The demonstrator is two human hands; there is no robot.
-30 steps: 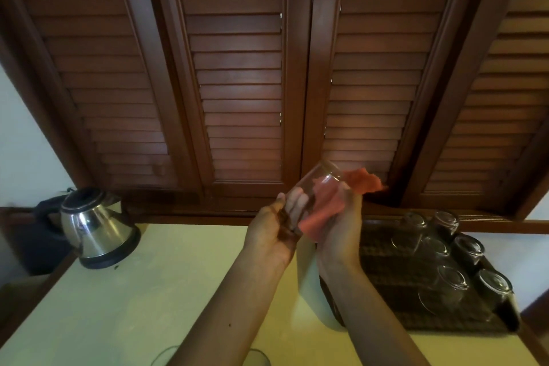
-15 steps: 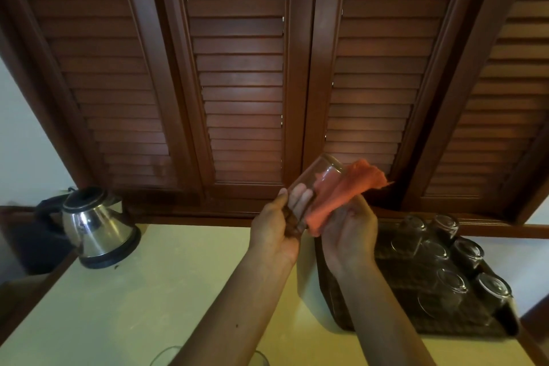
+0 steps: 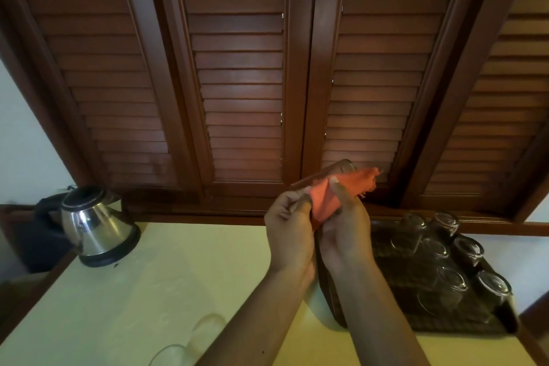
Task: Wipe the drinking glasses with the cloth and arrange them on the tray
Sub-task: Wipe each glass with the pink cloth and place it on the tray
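The fingers (image 3: 301,204) of the left hand (image 3: 289,232) curl round the lower end of a clear cylindrical drinking glass (image 3: 325,174), gripping it tilted, its far end pointing up and to the right in front of the shutters. The right hand (image 3: 346,229) pinches an orange-red cloth (image 3: 341,193) against the side of that glass, thumb on top, with a frayed corner of the cloth sticking out to the right. Both hands are raised above the pale yellow surface (image 3: 148,276), over the left edge of a dark woven rectangular tray (image 3: 395,282). On the tray's right half stand several clear glasses (image 3: 451,282) upside down, set close together in rows. Near the bottom edge another clear glass (image 3: 190,342) lies on the surface, only partly in view. A shiny steel electric kettle (image 3: 95,226) on a black base stands at the surface's far left corner. Dark brown louvred wooden shutters (image 3: 243,83) fill the background.
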